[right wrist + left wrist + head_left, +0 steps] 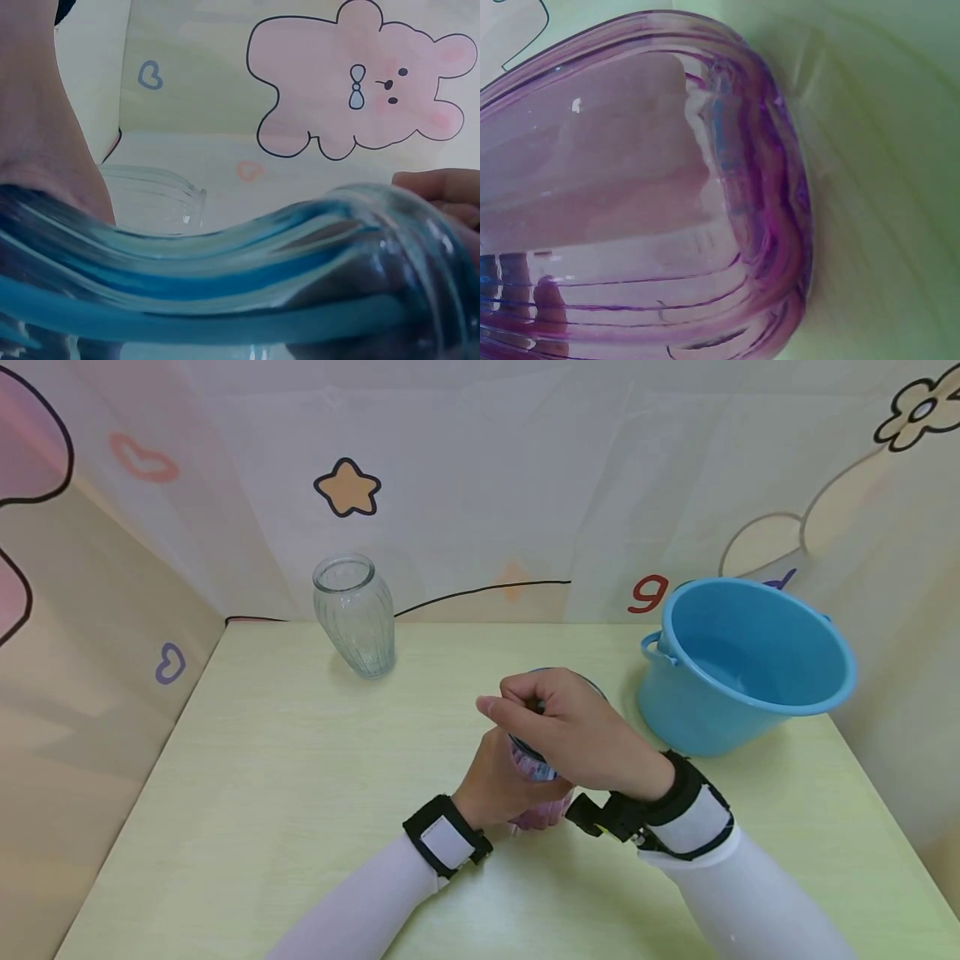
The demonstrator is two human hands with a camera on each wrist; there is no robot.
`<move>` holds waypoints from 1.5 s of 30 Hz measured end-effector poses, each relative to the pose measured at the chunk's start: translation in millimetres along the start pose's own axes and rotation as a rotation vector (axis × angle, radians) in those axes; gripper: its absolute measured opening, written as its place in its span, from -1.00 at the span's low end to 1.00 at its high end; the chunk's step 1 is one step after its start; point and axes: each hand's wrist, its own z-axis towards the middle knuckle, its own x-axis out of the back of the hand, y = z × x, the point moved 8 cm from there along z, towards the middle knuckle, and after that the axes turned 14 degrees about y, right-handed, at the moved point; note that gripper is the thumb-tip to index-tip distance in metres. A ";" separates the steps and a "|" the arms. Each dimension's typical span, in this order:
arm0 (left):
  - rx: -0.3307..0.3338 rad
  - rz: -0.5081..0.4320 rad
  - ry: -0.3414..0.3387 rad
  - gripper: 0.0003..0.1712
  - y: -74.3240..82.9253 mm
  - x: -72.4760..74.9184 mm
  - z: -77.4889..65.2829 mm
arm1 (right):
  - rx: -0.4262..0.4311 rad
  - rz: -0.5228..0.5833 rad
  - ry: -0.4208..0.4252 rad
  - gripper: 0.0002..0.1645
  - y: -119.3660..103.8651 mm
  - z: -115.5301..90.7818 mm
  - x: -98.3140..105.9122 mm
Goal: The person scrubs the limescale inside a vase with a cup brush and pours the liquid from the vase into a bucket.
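Note:
A ribbed, purple-tinted glass vase [542, 817] is wrapped by my left hand [501, 781] just above the table. The left wrist view shows the lower body and thick base of this vase [776, 195]. Over its mouth is my right hand [570, 722], fingers curled and thumb laid along them. A small dark thing [537, 705] shows between that thumb and the fingers; I cannot tell its kind. In the right wrist view, the right fingers [442, 191] are beside the vase's rim [442, 255]. Most of the rim is hidden by the right hand in the head view.
A clear ribbed glass vase [358, 618] stands at the back left of the table [262, 793]. On the right is a blue bucket [697, 718] with a side handle loop, near the right forearm. A printed cloth backdrop [480, 468] rises behind the table.

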 end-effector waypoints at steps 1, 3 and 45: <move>-0.003 0.002 0.002 -0.41 -0.1 0.1 -0.1 | -0.001 0.011 0.002 -0.38 -0.3 -0.2 0.4; -0.008 0.012 0.006 -0.37 -0.3 0.4 -0.5 | -0.004 0.042 0.005 -0.39 -0.5 -0.7 1.5; 0.007 0.007 0.024 -0.13 1.5 -0.4 -0.3 | 0.154 0.499 0.153 -0.47 -35.2 1.6 45.5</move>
